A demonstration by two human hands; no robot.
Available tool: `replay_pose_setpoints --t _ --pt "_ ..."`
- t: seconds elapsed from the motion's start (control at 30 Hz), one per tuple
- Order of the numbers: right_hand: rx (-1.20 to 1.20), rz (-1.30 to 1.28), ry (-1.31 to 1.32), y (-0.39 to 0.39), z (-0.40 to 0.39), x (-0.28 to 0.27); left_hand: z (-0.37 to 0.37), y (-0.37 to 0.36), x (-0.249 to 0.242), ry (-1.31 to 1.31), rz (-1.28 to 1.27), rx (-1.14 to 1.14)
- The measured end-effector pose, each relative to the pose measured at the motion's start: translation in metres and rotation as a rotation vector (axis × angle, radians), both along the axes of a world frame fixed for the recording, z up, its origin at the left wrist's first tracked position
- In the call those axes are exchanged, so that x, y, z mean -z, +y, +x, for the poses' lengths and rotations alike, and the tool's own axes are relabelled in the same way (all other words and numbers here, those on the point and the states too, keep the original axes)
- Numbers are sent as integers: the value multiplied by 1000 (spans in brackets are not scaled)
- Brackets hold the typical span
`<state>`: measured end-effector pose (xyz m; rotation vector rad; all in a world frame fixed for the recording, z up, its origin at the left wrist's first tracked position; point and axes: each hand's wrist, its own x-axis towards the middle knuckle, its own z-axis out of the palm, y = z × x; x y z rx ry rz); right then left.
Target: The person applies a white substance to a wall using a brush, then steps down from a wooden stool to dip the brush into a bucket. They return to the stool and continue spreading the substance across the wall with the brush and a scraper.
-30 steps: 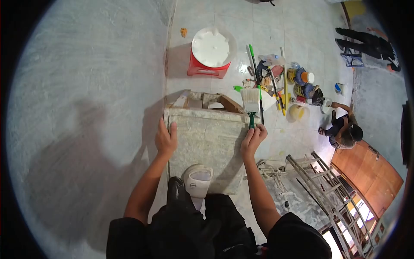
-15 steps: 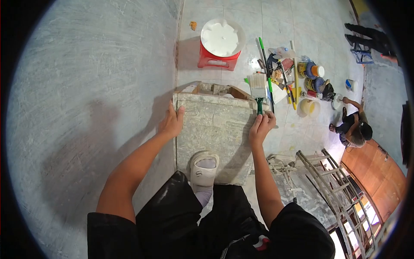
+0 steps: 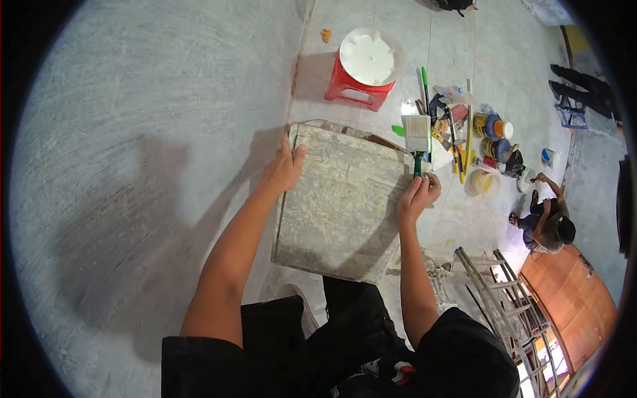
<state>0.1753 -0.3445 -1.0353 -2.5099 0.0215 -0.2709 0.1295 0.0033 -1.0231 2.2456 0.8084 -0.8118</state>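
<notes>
A worn, paint-spattered wooden box (image 3: 342, 199) stands before me, its flat top board facing up. My left hand (image 3: 285, 166) grips the board's far left edge, close to the wall. In my right hand (image 3: 419, 194) is the green handle of a wide paintbrush (image 3: 417, 134), bristles pointing away from me. That hand also rests at the board's right edge. Beyond the box, a white basin (image 3: 369, 58) with white contents sits on a red stool (image 3: 355, 89).
Grey wall (image 3: 166, 119) on the left. Tools (image 3: 454, 132) and paint cans (image 3: 491, 126) lie on the tiled floor at right. A person (image 3: 547, 215) crouches farther right, with another person's legs (image 3: 580, 83) beyond. A ladder (image 3: 504, 292) stands at lower right.
My foot has come off the box top and is now mostly hidden near the lower edge. The view has shifted, and the box appears slightly turned, both hands still at its edges.
</notes>
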Motion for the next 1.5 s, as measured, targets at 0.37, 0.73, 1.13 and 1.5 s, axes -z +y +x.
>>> replay_pose_setpoints --t 0.37,0.73,1.13,1.5 --pt "-143 -37 -47 -2 -16 -7 -11 -7 2 -161 -23 -73" --pt "-143 -107 -345 -25 -15 11 -125 -113 -35 -763 133 -654" --pt "-528 710 -289 40 -207 -40 -642 -237 -100 -917 -321 -870" --pt "-1197 1314 467 111 -434 -276 -652 -249 -267 -1213 -149 -869"
